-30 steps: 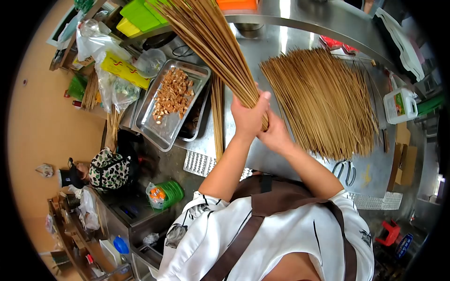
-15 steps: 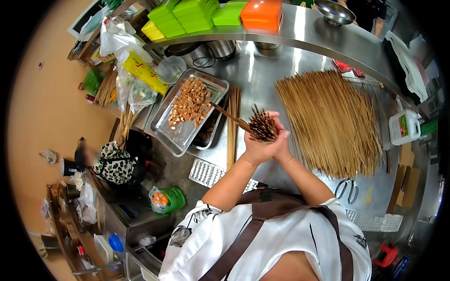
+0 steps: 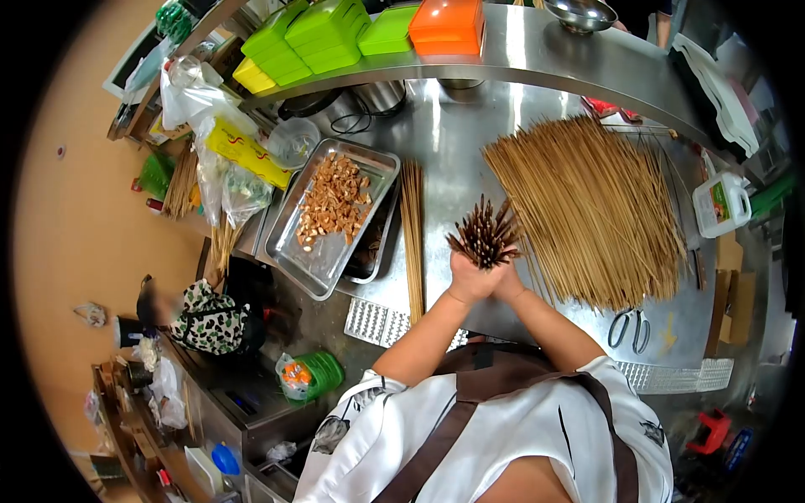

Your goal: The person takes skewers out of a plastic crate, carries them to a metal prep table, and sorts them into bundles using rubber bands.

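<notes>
Standing at the near edge of a broad, grey stainless-steel tabletop [image 3: 457, 168], I record the following, largest item first. Across its far side runs a curved steel shelf [image 3: 537, 59]. A wide, flat spread of thin brown sticks [image 3: 591, 214] covers the right part of the tabletop. On the left sits a rectangular, shiny metal tray [image 3: 319, 267], tilted out of line with the edge and overlapping a second tray below. Just right of it lies a narrow row of straight, light-brown sticks [image 3: 412, 235].

Between that row and the spread is a tight bundle of thin, dark-tipped brown sticks [image 3: 486, 235], its ends fanned slightly towards my view. My left grip [image 3: 470, 281] and right grip [image 3: 508, 282] are together, clamped around its lower part. Whether the bundle's base meets the tabletop, I cannot tell. Below the spread's near edge rests a pair of dark-handled scissors [image 3: 629, 331]. Small, irregular brown pieces [image 3: 333, 197] are heaped in the upper tray.
</notes>
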Motion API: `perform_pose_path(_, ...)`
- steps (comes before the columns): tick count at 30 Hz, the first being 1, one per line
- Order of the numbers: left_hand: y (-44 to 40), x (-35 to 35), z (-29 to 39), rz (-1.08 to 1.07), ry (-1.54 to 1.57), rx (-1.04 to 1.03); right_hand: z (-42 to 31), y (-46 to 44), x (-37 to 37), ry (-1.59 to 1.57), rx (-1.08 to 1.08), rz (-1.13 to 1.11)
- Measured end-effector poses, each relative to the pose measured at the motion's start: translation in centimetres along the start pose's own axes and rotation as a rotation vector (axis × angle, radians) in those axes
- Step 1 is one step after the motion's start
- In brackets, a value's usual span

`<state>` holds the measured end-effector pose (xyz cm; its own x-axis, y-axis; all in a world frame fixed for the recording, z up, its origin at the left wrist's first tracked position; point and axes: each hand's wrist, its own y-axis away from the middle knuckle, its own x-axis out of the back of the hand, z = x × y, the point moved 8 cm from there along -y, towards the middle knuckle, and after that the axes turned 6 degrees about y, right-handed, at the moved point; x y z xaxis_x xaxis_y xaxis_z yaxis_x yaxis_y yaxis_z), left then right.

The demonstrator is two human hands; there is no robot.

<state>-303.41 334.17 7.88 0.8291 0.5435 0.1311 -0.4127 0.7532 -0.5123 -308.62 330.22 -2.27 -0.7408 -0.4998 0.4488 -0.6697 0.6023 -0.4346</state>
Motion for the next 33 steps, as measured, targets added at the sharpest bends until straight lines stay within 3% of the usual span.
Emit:
perform_pose_path(1, 0.5, -0.2, -1.2, 0.017, 0.053, 0.104, 1.2, 0.4, -0.5, -0.155, -0.139, -0.025)
perform_pose_path(4, 1.8, -0.6, -4.3, -0.01, -0.013, 0.229, 1.3, 0.0, -0.5, -0.057, -0.153, -0.088)
perform_pose_path(5, 2.6, -0.1, -5.9, 0.094, 0.133, 0.365, 0.6, 0.1, -0.7, -0.237, -0.181, -0.087)
perform_pose_path(6, 1.9, 0.0, -4.3, 0.032, 0.103, 0.439, -0.2, 0.6, -0.5, -0.414, -0.219, -0.07)
perform_pose_path(7, 1.4, 0.1, -4.0, 0.017, 0.183, 0.413, -1.2, 1.3, -0.4, -0.339, -0.25, -0.128)
perform_pose_path(8, 0.0, 0.3, -1.5, -0.178, -0.008, 0.331, -2.2, 2.0, 0.0, -0.257, -0.299, -0.179)
perform_pose_path(9, -0.3, 0.0, -1.0, -0.215, 0.078, 0.234, -3.0, 2.8, 0.4, -0.368, -0.474, -0.256)
perform_pose_path(10, 1.3, -0.3, -3.3, -0.316, 0.349, 0.457, -4.0, 3.8, 0.4, -0.501, -0.647, -0.32)
perform_pose_path(11, 2.1, -1.5, -2.2, -0.335, 0.634, 0.659, -5.0, 4.7, 0.0, -0.656, -0.685, -0.356)
perform_pose_path(12, 3.4, -2.1, -2.9, -0.325, 0.862, 0.699, -5.9, 5.2, -0.3, -0.814, -0.69, -0.394)
perform_pose_path(13, 4.7, -3.2, -2.6, -0.485, 0.991, 0.894, -6.8, 5.7, -0.3, -1.002, -0.741, -0.351)
perform_pose_path(15, 6.3, -4.1, -3.5, -0.572, 0.873, 1.039, -8.0, 7.1, -0.8, -1.355, -0.758, -0.285)
perform_pose_path(16, 6.9, -4.6, -3.9, -0.577, 0.813, 1.112, -8.2, 7.2, 0.4, -1.354, -0.76, -0.242)
perform_pose_path(18, 7.4, -6.4, -2.7, -0.619, 0.923, 1.123, -8.5, 8.2, 2.3, -1.169, -0.879, -0.218)
perform_pose_path(20, 8.1, -8.2, -1.1, -0.636, 1.021, 1.125, -8.7, 9.4, 3.4, -1.185, -0.764, -0.295)
perform_pose_path(24, 9.0, -10.4, 1.5, -0.61, 1.084, 1.156, -7.1, 15.3, 11.4, -0.62, -0.709, -0.385)
perform_pose_path(25, 8.7, -10.4, 1.5, -0.565, 1.066, 1.158, -4.2, 18.3, 14.4, -0.601, -0.879, -0.249)
perform_pose_path(26, 8.6, -10.4, 1.5, -0.522, 1.046, 1.16, -1.0, 21.1, 19.1, -0.427, -0.934, 0.055)
perform_pose_path(27, 8.7, -10.4, 1.3, -0.462, 1.063, 1.195, 3.4, 25.9, 24.1, 0.001, -0.994, 0.419)
perform_pose_path(28, 9.0, -10.7, 1.3, -0.461, 1.052, 1.196, 2.8, 29.5, 29.3, 0.506, -1.026, 0.785)
perform_pose_path(30, 9.4, -11.4, 1.4, -0.422, 1.163, 1.213, 2.8, 33.9, 34.2, 0.881, -1.205, 0.793)
perform_pose_path(33, 10.5, -13.1, 2.3, -0.379, 1.17, 1.21, 4.6, 36.2, 35.9, 0.932, -1.337, 0.652)
